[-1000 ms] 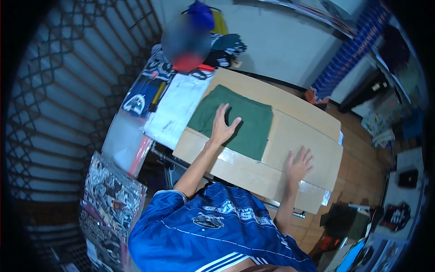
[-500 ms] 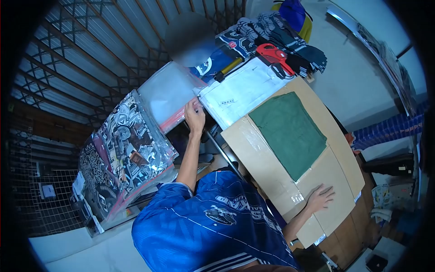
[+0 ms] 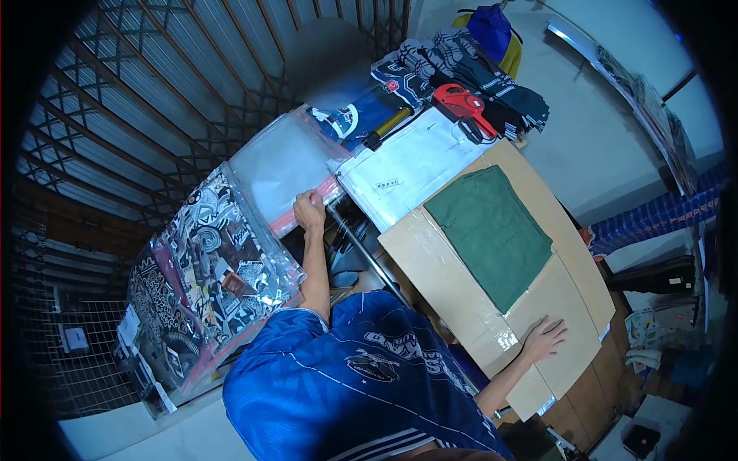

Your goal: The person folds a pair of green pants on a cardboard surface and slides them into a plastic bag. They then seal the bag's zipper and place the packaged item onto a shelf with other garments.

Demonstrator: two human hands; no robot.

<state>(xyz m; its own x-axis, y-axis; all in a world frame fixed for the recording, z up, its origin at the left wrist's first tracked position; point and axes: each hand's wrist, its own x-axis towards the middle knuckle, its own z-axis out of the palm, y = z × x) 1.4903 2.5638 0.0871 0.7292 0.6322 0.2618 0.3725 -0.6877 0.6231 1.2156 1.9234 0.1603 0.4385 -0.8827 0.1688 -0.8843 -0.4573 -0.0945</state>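
Note:
My left hand [image 3: 310, 210] is closed at the pink sealing edge of a clear plastic bag [image 3: 280, 157], one of a stack. Its fingers are curled and seem to pinch that edge. On a cardboard sheet [image 3: 430, 265], my right hand [image 3: 545, 339] rests flat with its fingers spread. Beyond it, a folded green cloth garment [image 3: 492, 230] lies on the same cardboard.
White printed sheets [image 3: 392, 170] bear a yellow-black tool [image 3: 388, 127] and a red handheld device [image 3: 463, 107]. Folded dark garments [image 3: 438, 65] are piled behind. Bagged patterned garments [image 3: 223, 261] stand at left. A metal bar [image 3: 369, 257] spans the gap before my body.
My left hand has shifted left and slightly down along the pink bag edge, and its fingers have curled in. My right hand stays flat on the cardboard.

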